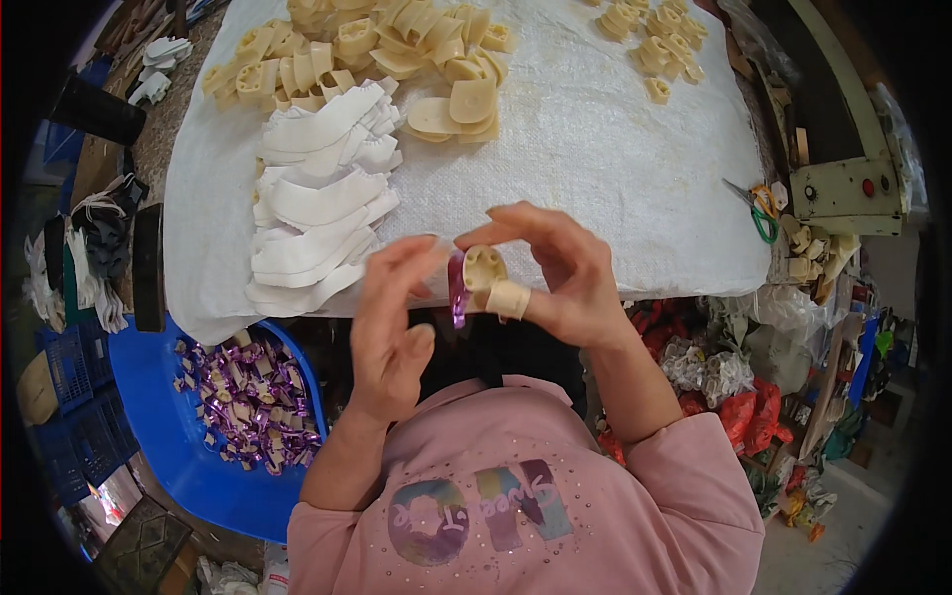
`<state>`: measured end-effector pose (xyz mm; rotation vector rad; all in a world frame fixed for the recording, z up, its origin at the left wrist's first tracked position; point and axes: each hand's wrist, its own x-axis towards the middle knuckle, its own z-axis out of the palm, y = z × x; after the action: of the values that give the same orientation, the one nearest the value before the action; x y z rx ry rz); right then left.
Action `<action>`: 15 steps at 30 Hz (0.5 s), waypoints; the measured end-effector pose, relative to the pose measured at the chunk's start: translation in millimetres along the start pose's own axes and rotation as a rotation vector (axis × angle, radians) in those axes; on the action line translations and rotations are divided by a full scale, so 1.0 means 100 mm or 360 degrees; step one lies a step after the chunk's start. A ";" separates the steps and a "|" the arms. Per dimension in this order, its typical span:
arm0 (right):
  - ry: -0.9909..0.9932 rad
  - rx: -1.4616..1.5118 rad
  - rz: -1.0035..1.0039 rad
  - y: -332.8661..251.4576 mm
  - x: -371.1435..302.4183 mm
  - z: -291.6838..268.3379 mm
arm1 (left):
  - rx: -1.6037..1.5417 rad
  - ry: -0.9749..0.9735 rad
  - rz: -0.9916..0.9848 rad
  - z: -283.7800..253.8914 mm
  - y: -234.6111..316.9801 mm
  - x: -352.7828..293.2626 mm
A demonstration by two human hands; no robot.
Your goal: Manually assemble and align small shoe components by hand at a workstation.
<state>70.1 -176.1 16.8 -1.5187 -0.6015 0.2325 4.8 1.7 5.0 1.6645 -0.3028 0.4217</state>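
Note:
In front of my chest, my right hand (pixel 570 273) holds a cream plastic shoe heel (pixel 485 266) between thumb and fingers, its hollowed end facing up. A shiny purple strip (pixel 458 288) lies along the heel's left side. A beige wrap (pixel 508 299) shows around the right thumb. My left hand (pixel 397 317) is just left of the purple strip, fingers and thumb apart and slightly blurred; whether a fingertip touches the strip I cannot tell. Beyond the left hand lie stacked curved white strips (pixel 322 198), and behind them a heap of cream heels (pixel 372 45).
The white woven sheet (pixel 595 178) covers the table. More heels (pixel 659 45) sit at the far right, scissors (pixel 764 213) at the right edge. A blue tub (pixel 159 416) of purple-covered heels (pixel 253 402) stands lower left. A green-grey machine (pixel 843 193) stands right; red bags (pixel 744 416) lie below.

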 end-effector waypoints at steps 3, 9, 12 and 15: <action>-0.0039 -0.0101 -0.0276 -0.01 0.01 0.12 | -0.0848 -0.0356 -0.0861 0.04 0.07 0.02; -0.0113 -0.0327 -0.0279 0.00 -0.05 0.19 | -0.0936 -0.0076 -0.0911 0.19 0.12 -0.04; -0.0114 -0.0578 -0.0385 -0.01 -0.06 0.23 | -0.0731 0.0021 -0.0785 0.22 0.06 -0.07; -0.0011 0.0458 0.0381 -0.04 -0.04 0.23 | -0.0818 -0.0230 -0.0907 0.19 0.12 -0.04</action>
<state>54.5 -157.9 18.2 -1.3083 -0.3721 0.4875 -1.5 -18.9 11.7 1.2020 -0.0251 -0.1967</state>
